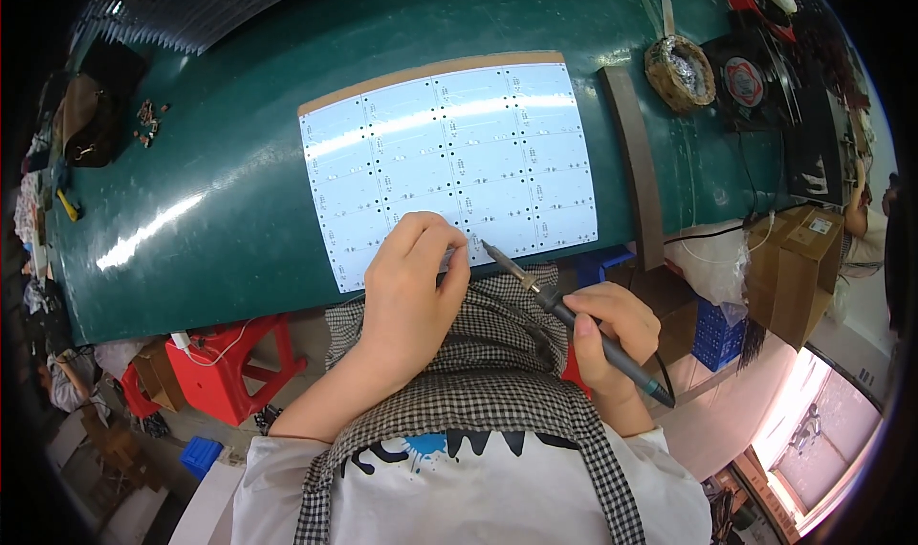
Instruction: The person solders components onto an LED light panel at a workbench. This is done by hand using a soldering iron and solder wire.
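Note:
A large white circuit board panel, divided into several small rectangular boards, lies flat on the green work surface in front of me. Over its near edge, my left hand has thumb and index finger pinched together; what they hold, if anything, is too small to make out. My right hand grips a soldering iron by its dark handle, just right of the panel. The iron's tip points up and left at the panel's near part, close to my left fingertips. I cannot tell whether the tip touches the board.
Brown sheet material shows along the panel's far edge. To the right lie a long dark bar and a round container with silvery stuff inside. Small loose parts sit far left. Below the table stand a red stool and a carton.

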